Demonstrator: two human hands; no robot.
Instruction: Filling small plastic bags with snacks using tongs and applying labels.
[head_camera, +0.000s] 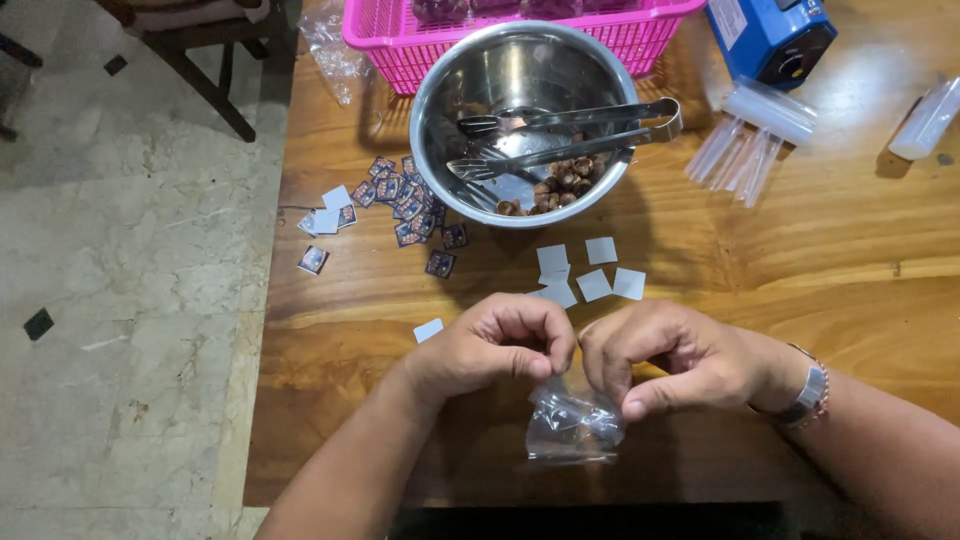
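A varnished wooden table (800, 260) with strong grain stands on a pale marble floor (130, 250). On the table rest a steel mixing bowl (440, 120), a pink plastic basket (390, 30) just behind it, a blue machine (770, 35) at the far right, and clear plastic bags (745, 150) fanned out beside it. Small printed labels (400, 195) lie heaped left of the bowl, and blank white paper squares (595, 270) are scattered in front of it.

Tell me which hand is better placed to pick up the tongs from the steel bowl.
Probably the right hand. The tongs lie across the steel bowl with their hinged end at its right rim, on that hand's side. Both hands now pinch the small clear bag; the left hand could hold it alone.
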